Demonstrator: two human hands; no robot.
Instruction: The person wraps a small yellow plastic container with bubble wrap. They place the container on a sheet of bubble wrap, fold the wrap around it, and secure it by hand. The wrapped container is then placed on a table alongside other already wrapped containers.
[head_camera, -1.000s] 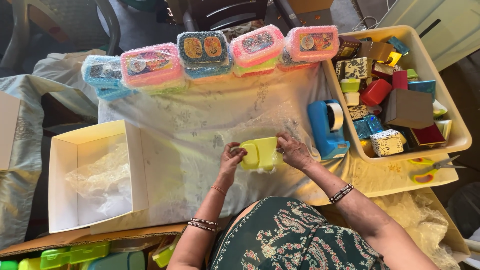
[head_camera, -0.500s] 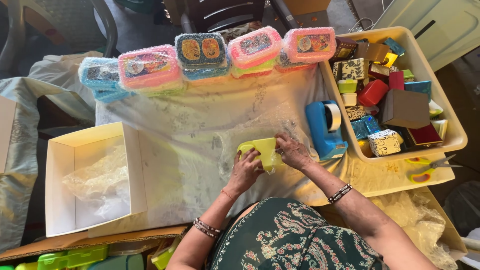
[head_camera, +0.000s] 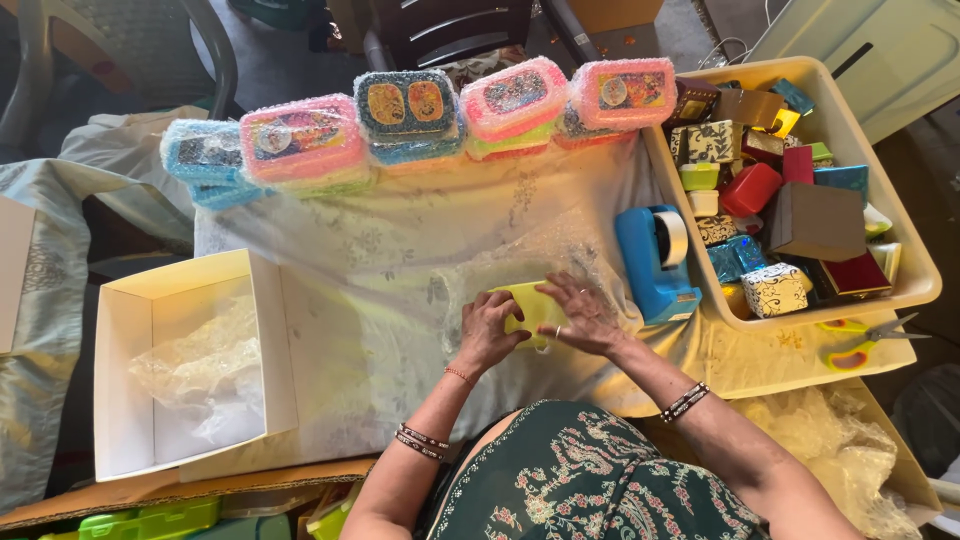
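Both hands press on a small yellow box (head_camera: 532, 305) that lies on a sheet of clear bubble wrap (head_camera: 530, 255) near the middle of the cloth-covered table (head_camera: 380, 270). The left hand (head_camera: 487, 330) curls over the box's left end, fingers bent onto its top, and the right hand (head_camera: 585, 315) lies flat across its right side, so only a strip of yellow shows between them; the box's edges and underside are hidden, and I cannot tell whether either hand truly grips it or only holds it down. The bubble wrap is hard to make out against the pale cloth, and its edges fade into it. Just to the right stands a blue tape dispenser (head_camera: 655, 260), touching the wall of a cream tray (head_camera: 905, 240) crowded with small boxes of many colours. A pair of scissors (head_camera: 860, 340) with yellow and green handles lies just in front of the tray. Along the far edge runs a row of wrapped lunch boxes (head_camera: 410, 115), pink, blue and green; their lower layers are partly covered. To the left sits an open white carton (head_camera: 270, 350) with crumpled wrap inside. The person's arms and green patterned dress are cut off by the bottom edge.
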